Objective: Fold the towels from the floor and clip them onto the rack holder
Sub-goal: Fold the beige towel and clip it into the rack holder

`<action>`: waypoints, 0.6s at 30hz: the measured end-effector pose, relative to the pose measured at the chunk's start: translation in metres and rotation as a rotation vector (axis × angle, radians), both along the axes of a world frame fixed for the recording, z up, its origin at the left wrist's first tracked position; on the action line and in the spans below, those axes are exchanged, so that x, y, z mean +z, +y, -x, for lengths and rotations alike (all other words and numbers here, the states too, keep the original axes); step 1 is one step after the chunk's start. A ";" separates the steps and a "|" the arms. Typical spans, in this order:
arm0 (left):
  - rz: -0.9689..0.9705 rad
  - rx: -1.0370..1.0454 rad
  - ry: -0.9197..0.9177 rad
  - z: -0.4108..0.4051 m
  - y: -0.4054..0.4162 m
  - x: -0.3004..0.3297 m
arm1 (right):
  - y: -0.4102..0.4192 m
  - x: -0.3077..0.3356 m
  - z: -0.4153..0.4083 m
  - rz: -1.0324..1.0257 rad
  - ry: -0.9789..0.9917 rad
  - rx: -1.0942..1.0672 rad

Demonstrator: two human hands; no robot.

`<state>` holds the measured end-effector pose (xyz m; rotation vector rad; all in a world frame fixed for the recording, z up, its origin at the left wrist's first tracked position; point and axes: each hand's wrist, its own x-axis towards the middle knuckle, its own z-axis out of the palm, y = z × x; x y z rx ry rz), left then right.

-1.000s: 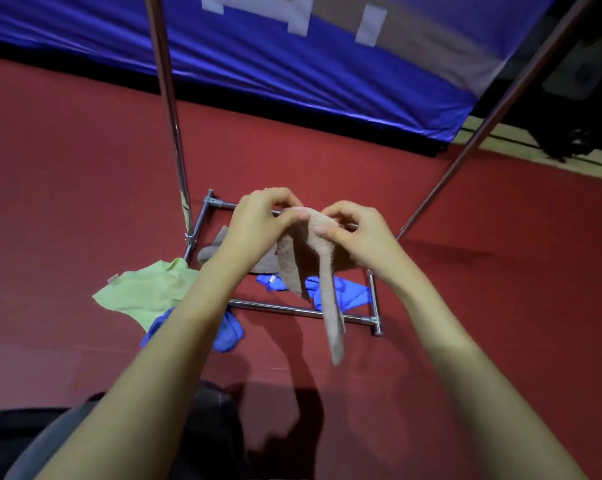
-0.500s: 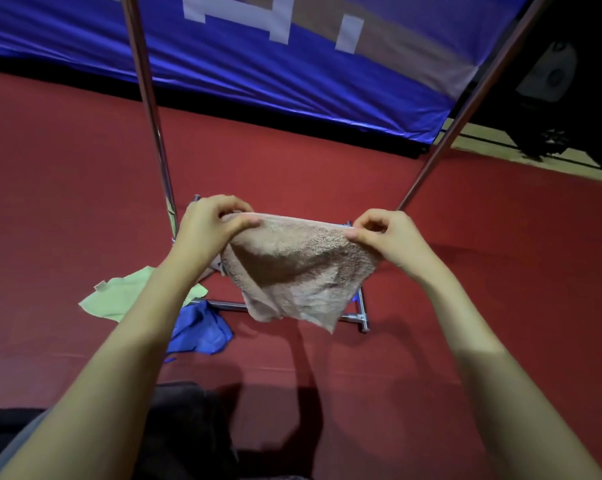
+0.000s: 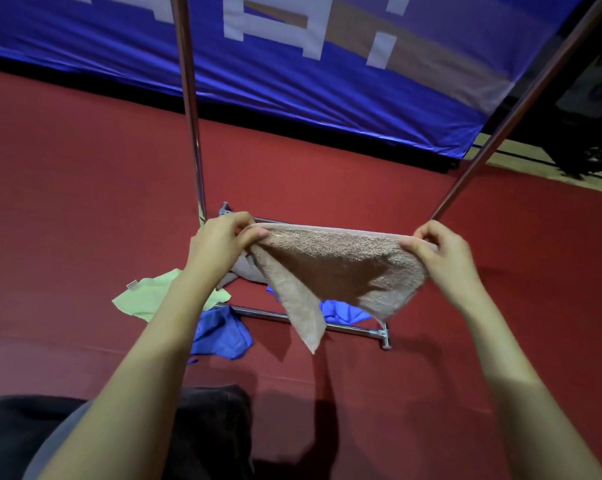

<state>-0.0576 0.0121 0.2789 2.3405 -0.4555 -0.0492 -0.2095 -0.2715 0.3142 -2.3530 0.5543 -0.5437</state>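
Hands spread wider, beige towel (image 3: 341, 268) stretched between

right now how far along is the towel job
Done: nothing shows clipped to the rack. In hand: left hand and right hand pinch the beige towel stretched out, not yet folded. Left: green towel and blue towels on the floor.

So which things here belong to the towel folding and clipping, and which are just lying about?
Job:
- beige towel, stretched between left hand and right hand
- green towel, blue towels and grey towel on the floor
- metal rack

Lying about:
- blue banner
- red floor covering
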 end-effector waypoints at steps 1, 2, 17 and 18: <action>-0.010 0.023 -0.005 0.001 -0.001 0.001 | 0.001 0.000 0.001 -0.008 -0.018 0.015; -0.014 0.036 -0.014 0.002 -0.002 0.001 | 0.003 0.001 0.002 -0.012 -0.032 0.037; 0.758 0.191 0.174 0.008 -0.006 0.005 | 0.005 -0.002 0.005 -0.100 -0.126 -0.105; 0.790 0.195 0.200 0.011 -0.011 0.007 | 0.008 -0.002 0.004 -0.123 -0.143 -0.110</action>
